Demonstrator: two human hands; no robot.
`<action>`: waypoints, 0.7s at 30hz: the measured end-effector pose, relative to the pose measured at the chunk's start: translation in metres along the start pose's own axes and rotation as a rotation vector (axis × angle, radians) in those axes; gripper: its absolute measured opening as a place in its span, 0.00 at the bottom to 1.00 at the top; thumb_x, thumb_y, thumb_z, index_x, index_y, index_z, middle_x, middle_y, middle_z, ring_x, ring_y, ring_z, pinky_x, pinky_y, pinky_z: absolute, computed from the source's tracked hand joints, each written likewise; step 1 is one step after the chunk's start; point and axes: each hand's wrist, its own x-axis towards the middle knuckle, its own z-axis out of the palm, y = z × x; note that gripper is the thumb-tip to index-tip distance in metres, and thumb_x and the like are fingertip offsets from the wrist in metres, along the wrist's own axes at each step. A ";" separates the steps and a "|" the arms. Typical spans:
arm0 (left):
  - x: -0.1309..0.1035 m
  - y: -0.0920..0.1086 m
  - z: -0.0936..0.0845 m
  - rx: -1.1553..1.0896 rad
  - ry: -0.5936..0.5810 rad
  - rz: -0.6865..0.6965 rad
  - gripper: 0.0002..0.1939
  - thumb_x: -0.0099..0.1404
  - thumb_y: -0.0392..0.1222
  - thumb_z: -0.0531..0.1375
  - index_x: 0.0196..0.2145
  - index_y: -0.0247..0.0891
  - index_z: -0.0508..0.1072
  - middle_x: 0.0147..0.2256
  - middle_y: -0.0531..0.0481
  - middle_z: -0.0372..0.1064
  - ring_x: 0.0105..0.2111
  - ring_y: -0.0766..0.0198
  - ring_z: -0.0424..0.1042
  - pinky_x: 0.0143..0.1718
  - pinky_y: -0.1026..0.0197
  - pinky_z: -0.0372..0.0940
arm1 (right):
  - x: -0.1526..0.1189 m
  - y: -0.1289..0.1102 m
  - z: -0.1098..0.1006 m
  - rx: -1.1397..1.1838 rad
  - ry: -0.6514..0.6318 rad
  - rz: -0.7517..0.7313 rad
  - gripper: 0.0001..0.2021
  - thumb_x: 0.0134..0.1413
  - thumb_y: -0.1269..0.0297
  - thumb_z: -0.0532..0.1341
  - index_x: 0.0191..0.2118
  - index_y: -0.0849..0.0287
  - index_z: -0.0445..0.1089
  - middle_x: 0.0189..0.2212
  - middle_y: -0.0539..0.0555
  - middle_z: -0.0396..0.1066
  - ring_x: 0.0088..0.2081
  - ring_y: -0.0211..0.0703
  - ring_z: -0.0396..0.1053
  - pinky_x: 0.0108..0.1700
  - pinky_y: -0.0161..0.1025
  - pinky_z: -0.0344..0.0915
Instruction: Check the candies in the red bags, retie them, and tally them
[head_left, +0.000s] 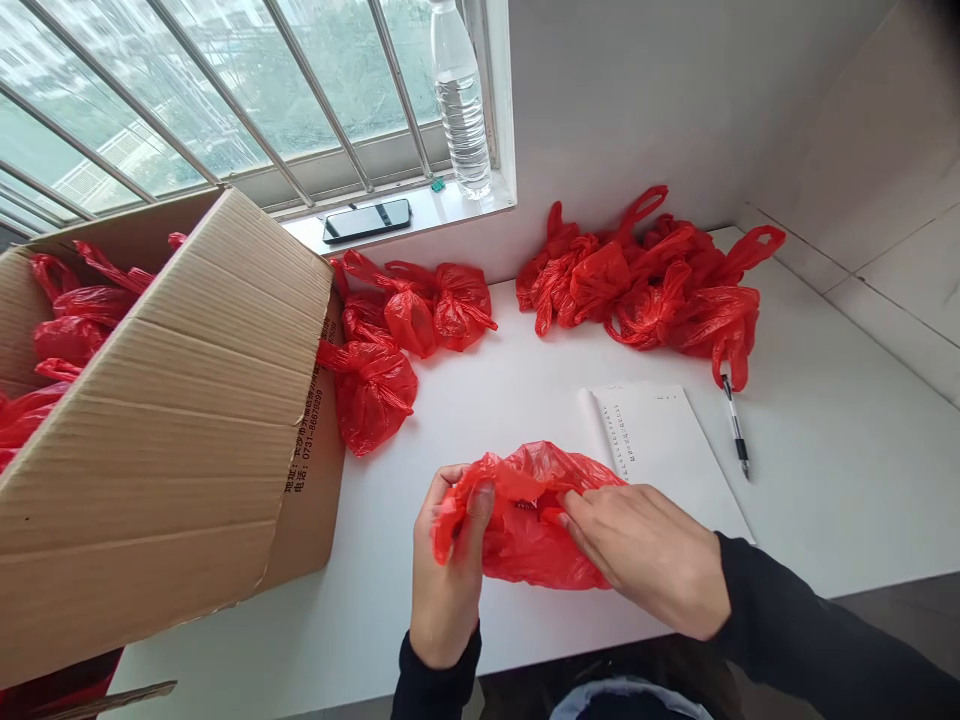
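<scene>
A red plastic bag (pixel 547 550) is held up over the front of the white table, its mouth partly open. My left hand (pixel 454 550) is closed on the bag's left rim, the thumb pressing from above. At the opening, my right hand (pixel 649 545) has its fingertips tucked into the red film, and they are partly hidden. Something small with dark print shows inside, too covered to name. Just behind the bag lies a notebook (pixel 667 430) with writing on its page. To its right rests a black-and-clear pen (pixel 735 425).
On the left stands an open cardboard box (pixel 165 430) with red bags inside. Several knotted red bags (pixel 375 390) sit beside it. A heap of red bags (pixel 652 280) lies against the wall. The windowsill holds a phone (pixel 367 221) and a water bottle (pixel 463 120).
</scene>
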 end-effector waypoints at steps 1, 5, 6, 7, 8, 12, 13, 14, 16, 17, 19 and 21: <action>0.000 -0.002 0.000 -0.053 -0.057 -0.080 0.13 0.64 0.52 0.67 0.36 0.39 0.75 0.31 0.51 0.71 0.28 0.64 0.71 0.29 0.64 0.69 | 0.002 0.003 0.000 -0.023 -0.053 0.044 0.14 0.67 0.74 0.50 0.33 0.56 0.67 0.22 0.51 0.69 0.21 0.47 0.70 0.23 0.43 0.55; -0.002 -0.011 0.004 -0.089 -0.059 -0.117 0.16 0.65 0.53 0.66 0.30 0.39 0.72 0.26 0.54 0.64 0.26 0.67 0.65 0.26 0.67 0.63 | 0.008 0.006 -0.008 -0.029 -0.143 0.145 0.09 0.67 0.75 0.52 0.40 0.60 0.68 0.28 0.53 0.72 0.28 0.48 0.74 0.25 0.40 0.52; -0.003 -0.012 0.006 -0.090 -0.042 -0.099 0.16 0.65 0.53 0.66 0.29 0.39 0.72 0.26 0.54 0.64 0.26 0.67 0.65 0.26 0.66 0.63 | 0.011 0.004 -0.009 -0.021 -0.154 0.137 0.08 0.66 0.76 0.53 0.43 0.60 0.68 0.31 0.54 0.73 0.30 0.49 0.74 0.26 0.40 0.52; -0.003 -0.013 0.008 -0.094 -0.023 -0.074 0.16 0.66 0.54 0.65 0.29 0.39 0.73 0.27 0.54 0.65 0.27 0.66 0.66 0.27 0.66 0.63 | 0.015 0.002 -0.009 -0.018 -0.158 0.117 0.10 0.64 0.77 0.55 0.46 0.61 0.68 0.34 0.55 0.74 0.32 0.49 0.75 0.27 0.41 0.52; -0.004 -0.013 0.010 -0.097 -0.002 -0.043 0.16 0.67 0.54 0.64 0.30 0.39 0.74 0.28 0.53 0.67 0.29 0.65 0.68 0.28 0.66 0.64 | 0.019 0.000 -0.007 -0.024 -0.161 0.097 0.12 0.62 0.79 0.56 0.48 0.61 0.68 0.37 0.56 0.74 0.33 0.49 0.75 0.27 0.41 0.52; -0.006 -0.011 0.015 -0.086 0.066 0.089 0.13 0.70 0.51 0.61 0.36 0.41 0.78 0.33 0.53 0.73 0.38 0.62 0.73 0.39 0.64 0.67 | 0.035 -0.004 0.004 -0.097 -0.191 0.137 0.16 0.60 0.80 0.55 0.52 0.65 0.68 0.40 0.60 0.73 0.33 0.51 0.74 0.27 0.42 0.51; -0.007 -0.010 0.015 -0.082 0.068 0.103 0.12 0.70 0.51 0.61 0.37 0.41 0.79 0.35 0.53 0.74 0.40 0.61 0.74 0.41 0.64 0.68 | 0.037 -0.004 0.007 -0.104 -0.194 0.151 0.15 0.60 0.81 0.55 0.51 0.66 0.69 0.39 0.60 0.73 0.33 0.51 0.74 0.27 0.43 0.50; -0.007 -0.011 0.015 -0.086 0.058 0.107 0.11 0.71 0.50 0.61 0.40 0.42 0.79 0.37 0.52 0.76 0.42 0.60 0.74 0.43 0.63 0.68 | 0.039 -0.003 0.009 -0.104 -0.197 0.156 0.14 0.60 0.81 0.54 0.49 0.66 0.70 0.39 0.60 0.73 0.33 0.50 0.74 0.27 0.43 0.50; -0.008 -0.013 0.013 -0.109 0.031 0.100 0.11 0.70 0.49 0.62 0.44 0.43 0.80 0.41 0.51 0.77 0.46 0.57 0.75 0.47 0.61 0.69 | 0.039 -0.001 0.010 -0.096 -0.191 0.139 0.13 0.60 0.80 0.54 0.45 0.63 0.71 0.40 0.59 0.72 0.34 0.48 0.73 0.28 0.42 0.51; -0.008 -0.014 0.012 -0.125 0.020 0.092 0.12 0.70 0.49 0.62 0.46 0.44 0.80 0.43 0.51 0.78 0.48 0.56 0.75 0.49 0.60 0.69 | 0.037 0.000 0.010 -0.083 -0.174 0.121 0.12 0.61 0.79 0.54 0.44 0.61 0.71 0.41 0.58 0.71 0.35 0.47 0.72 0.28 0.42 0.52; -0.008 -0.018 0.009 -0.150 0.021 0.077 0.11 0.69 0.48 0.63 0.47 0.45 0.80 0.45 0.51 0.78 0.50 0.55 0.74 0.51 0.58 0.69 | 0.033 0.001 0.007 -0.030 -0.113 0.083 0.10 0.62 0.77 0.55 0.42 0.59 0.70 0.42 0.56 0.71 0.37 0.46 0.71 0.30 0.42 0.54; -0.009 -0.022 0.008 -0.161 0.035 0.065 0.10 0.68 0.47 0.64 0.46 0.47 0.81 0.46 0.51 0.79 0.52 0.54 0.74 0.53 0.56 0.69 | 0.030 0.000 0.003 0.053 -0.016 0.039 0.09 0.64 0.75 0.54 0.43 0.58 0.70 0.41 0.55 0.71 0.38 0.45 0.71 0.30 0.41 0.55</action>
